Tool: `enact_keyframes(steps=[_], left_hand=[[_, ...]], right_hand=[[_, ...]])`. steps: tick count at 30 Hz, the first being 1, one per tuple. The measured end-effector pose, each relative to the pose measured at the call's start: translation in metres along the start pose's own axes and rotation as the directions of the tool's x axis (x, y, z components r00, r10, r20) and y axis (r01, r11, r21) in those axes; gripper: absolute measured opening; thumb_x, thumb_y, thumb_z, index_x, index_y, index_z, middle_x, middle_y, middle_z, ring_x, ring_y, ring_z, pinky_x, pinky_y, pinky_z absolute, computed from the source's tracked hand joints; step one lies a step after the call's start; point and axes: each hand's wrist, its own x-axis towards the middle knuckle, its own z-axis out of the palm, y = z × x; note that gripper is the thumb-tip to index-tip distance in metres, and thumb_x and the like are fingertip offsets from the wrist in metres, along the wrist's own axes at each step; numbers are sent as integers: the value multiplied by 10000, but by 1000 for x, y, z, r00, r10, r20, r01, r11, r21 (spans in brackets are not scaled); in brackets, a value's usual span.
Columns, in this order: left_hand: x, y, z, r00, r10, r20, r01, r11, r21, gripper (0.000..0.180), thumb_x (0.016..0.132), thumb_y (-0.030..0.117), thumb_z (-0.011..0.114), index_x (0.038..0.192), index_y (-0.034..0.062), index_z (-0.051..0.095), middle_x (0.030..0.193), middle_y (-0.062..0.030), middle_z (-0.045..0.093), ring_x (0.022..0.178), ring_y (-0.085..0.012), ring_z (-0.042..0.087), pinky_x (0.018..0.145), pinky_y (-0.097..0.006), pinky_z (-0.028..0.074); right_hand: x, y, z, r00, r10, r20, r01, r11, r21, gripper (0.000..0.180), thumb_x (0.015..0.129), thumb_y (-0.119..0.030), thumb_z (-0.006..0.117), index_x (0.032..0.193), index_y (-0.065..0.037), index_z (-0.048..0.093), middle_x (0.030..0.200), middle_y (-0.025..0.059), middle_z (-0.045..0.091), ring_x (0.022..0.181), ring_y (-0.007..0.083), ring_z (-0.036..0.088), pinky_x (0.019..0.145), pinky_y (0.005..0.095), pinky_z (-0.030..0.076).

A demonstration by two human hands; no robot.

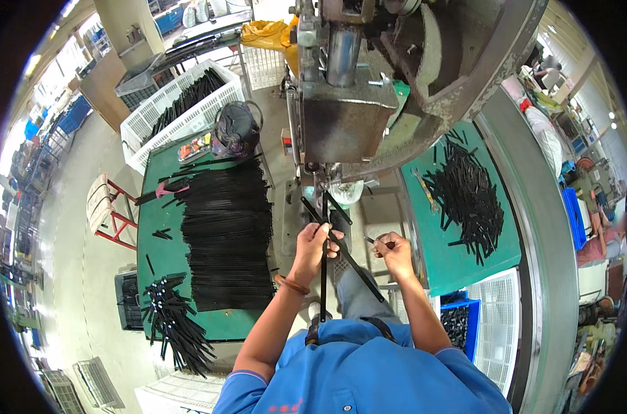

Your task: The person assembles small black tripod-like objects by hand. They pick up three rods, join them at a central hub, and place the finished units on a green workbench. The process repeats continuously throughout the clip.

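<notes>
My left hand is closed around long, flat black bars below the head of a press. One bar runs straight down toward me, and another bar slants across it to the lower right. A shorter black piece sticks out above the fingers; whether it is joined to the bars I cannot tell. To the right, my right hand is pinched on a small, thin dark piece, apart from the bars and near the right-hand green table.
Rows of black bars cover the left green table, with a loose bundle at its near corner. Short black pieces and a wrench lie on the right table. A blue bin stands below it.
</notes>
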Motion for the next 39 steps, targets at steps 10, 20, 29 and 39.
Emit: enact_keyframes(steps=[10, 20, 29, 39], left_hand=[[-4, 7, 10, 999, -13, -30, 13, 1000, 4, 192, 943, 211, 516, 965, 22, 493, 856, -122, 637, 573, -99, 524, 479, -228, 426], [-7, 15, 19, 997, 31, -64, -28, 998, 54, 193, 960, 219, 477, 917, 30, 470, 832, -117, 631, 549, -97, 525, 460, -224, 422], [-49, 33, -19, 963, 153, -222, -139, 987, 80, 153, 950, 180, 486, 894, 40, 510, 799, -103, 641, 472, -67, 484, 404, -199, 379], [-87, -5, -86, 880, 224, -419, -256, 967, -19, 137, 941, 165, 513, 892, 42, 549, 771, -120, 647, 433, -69, 449, 399, -201, 375]], right_hand=[[3, -7, 3, 987, -95, -129, 114, 982, 151, 166, 824, 30, 602, 697, -19, 507, 693, 55, 579, 580, 99, 540, 544, 245, 453], [-12, -32, 14, 972, -171, -159, 190, 975, 112, 123, 814, 21, 626, 727, -11, 544, 766, 48, 581, 628, 87, 547, 573, 234, 464], [32, -84, 81, 806, -591, -25, 591, 806, -22, 115, 756, 45, 659, 767, -3, 555, 908, 50, 563, 797, 114, 553, 684, 232, 453], [54, -85, 112, 816, -578, -11, 569, 806, -167, 143, 725, 23, 665, 731, -8, 526, 800, 111, 593, 751, 256, 580, 677, 319, 461]])
